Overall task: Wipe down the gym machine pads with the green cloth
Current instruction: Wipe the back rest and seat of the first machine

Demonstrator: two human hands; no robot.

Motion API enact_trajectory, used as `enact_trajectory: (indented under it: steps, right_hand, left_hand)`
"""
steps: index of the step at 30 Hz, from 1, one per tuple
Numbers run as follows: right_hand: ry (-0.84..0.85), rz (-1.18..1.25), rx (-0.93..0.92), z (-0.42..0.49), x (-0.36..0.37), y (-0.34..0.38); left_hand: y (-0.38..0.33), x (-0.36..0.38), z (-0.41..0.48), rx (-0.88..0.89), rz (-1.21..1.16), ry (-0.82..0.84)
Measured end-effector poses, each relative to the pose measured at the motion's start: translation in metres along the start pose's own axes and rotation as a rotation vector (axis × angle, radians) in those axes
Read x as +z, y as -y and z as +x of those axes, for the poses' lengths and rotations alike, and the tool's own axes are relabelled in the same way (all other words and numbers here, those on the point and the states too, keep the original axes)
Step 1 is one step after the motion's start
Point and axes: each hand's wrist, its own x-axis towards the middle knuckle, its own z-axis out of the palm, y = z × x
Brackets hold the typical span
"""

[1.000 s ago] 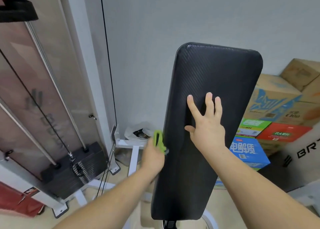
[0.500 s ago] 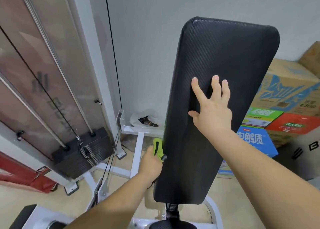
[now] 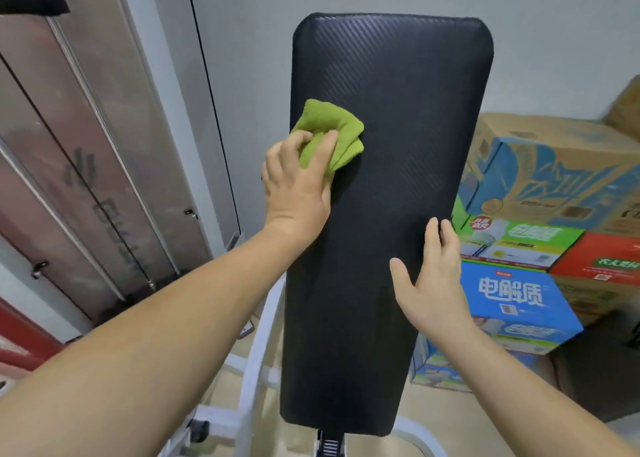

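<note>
Stacked cartons [image 3: 540, 248] crowd the wall right of the upright black pad [image 3: 381, 214]. Left hand [image 3: 298, 186] bunches the green cloth [image 3: 329, 134] against its left edge; right hand [image 3: 433, 283] lies flat, fingers straight, at the right edge.

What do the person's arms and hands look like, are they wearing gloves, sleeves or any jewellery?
Nothing worn is in view. The left hand and right hand are bare, with no gloves, rings or bandages visible. The left forearm and right forearm are bare too: no sleeve, watch or wristband shows up to the picture's edge.
</note>
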Motion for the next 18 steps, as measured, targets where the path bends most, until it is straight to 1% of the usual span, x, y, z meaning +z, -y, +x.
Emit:
enact_trajectory:
  steps: [2,3,5,6,8,10,12,14,16,18]
  right_hand:
    - [-0.109,0.004,0.0,-0.002,0.015,-0.02]
    - [-0.146,0.031,0.047,-0.001,0.023,-0.028]
    - [-0.119,0.167,0.208,0.0,0.039,-0.038]
    - [-0.087,0.265,0.291,-0.006,0.052,-0.047]
    - [-0.055,0.425,0.38,-0.011,0.074,-0.066]
    - [-0.042,0.506,0.372,-0.014,0.087,-0.084]
    - [-0.037,0.501,0.302,-0.011,0.09,-0.096]
    - [-0.048,0.481,0.237,-0.011,0.092,-0.101]
    - [-0.072,0.474,0.21,-0.015,0.097,-0.102]
    - [-0.084,0.473,0.204,-0.017,0.099,-0.103]
  left_hand:
    - [-0.006,0.026,-0.022,0.025,0.056,-0.103]
    - [-0.007,0.034,-0.032,0.053,0.076,-0.132]
    - [-0.004,0.044,-0.056,0.12,0.102,-0.135]
    - [-0.002,0.053,-0.081,0.18,0.124,-0.115]
    - [0.006,0.074,-0.133,0.287,0.158,-0.045]
    - [0.01,0.083,-0.173,0.305,0.152,-0.015]
    - [0.007,0.083,-0.177,0.28,0.077,-0.007]
    - [-0.003,0.072,-0.172,0.18,-0.02,-0.001]
    - [-0.014,0.064,-0.184,0.094,-0.135,0.043]
    - [-0.021,0.062,-0.204,0.124,-0.235,0.049]
